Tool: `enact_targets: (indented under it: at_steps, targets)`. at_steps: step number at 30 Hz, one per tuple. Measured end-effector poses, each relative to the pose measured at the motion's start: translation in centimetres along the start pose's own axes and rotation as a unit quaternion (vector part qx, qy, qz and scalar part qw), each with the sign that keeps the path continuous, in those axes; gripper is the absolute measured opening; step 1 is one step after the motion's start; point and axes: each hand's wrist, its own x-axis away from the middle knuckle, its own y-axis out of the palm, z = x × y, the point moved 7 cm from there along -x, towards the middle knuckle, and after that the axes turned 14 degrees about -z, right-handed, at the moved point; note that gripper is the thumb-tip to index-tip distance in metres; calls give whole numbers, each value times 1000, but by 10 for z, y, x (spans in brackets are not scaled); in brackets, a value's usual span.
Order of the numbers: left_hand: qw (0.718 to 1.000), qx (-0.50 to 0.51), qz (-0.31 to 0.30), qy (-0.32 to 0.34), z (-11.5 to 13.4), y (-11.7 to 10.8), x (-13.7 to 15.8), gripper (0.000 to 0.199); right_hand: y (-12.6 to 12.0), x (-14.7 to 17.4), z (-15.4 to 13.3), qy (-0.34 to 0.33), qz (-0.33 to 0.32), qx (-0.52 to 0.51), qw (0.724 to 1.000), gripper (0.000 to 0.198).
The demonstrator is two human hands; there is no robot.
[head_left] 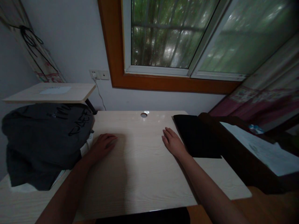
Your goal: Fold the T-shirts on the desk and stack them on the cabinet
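My left hand (104,145) rests on the pale wood-grain desk (144,174), fingers stretched out and nothing visible in it. Just left of that wrist lies a bundle of dark grey cloth (46,140) with black lettering, over something white. On the desk's right side, my right hand (172,142) lies palm down with its fingers extended, holding nothing. Close to its right is a flat black item (198,135), possibly a folder or mat; its kind is unclear.
A raised shelf (77,93) with a paper (55,90) stands over the cloth. The desk has a round cable hole (144,115) near its back edge. Behind are a wall socket (99,74) with a plugged-in white cable and a window (168,34). At right, dark furniture holds a whitish sheet (263,149).
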Motion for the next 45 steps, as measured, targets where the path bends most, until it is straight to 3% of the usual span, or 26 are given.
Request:
enact_targets:
  at_steps: [45]
  targets:
    - [1000,5,11,4,1,-2,-2,37,-6,-1,-1,15,-1,-14,1000,48]
